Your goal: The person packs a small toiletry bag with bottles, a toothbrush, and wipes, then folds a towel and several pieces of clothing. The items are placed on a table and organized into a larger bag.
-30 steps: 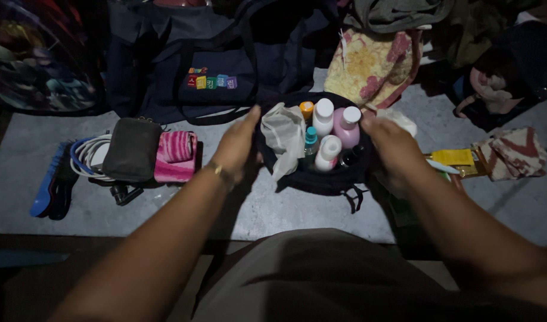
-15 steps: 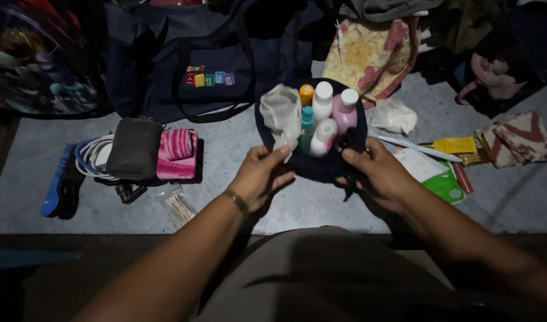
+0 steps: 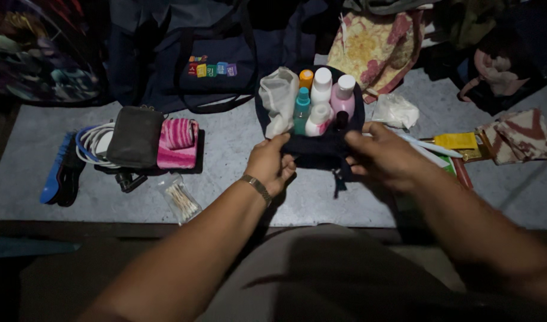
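Dark navy fabric forms the small round toiletry pouch (image 3: pixel 312 146), which sits on the grey desk (image 3: pixel 238 197) at about 12 o'clock from the person's body, its mouth open and packed with upright small bottles (image 3: pixel 324 101) in white, pink, teal and orange beside a crumpled pale cloth (image 3: pixel 277 98). The left hand (image 3: pixel 269 164) has its grip clenched on the near rim at 9 o'clock, and the right hand (image 3: pixel 384 155) pinches the rim at 3 o'clock. The risk, as I judge it, is tipping: the bottles stand tall and loose above the soft wall, so an uneven pull on one side could topple them toward the clear packet of cotton swabs (image 3: pixel 179 200) at 8 o'clock or the white toothbrush (image 3: pixel 428 145) at 3 o'clock. Poor light makes a dangling strap (image 3: pixel 338 179) easy to snag.
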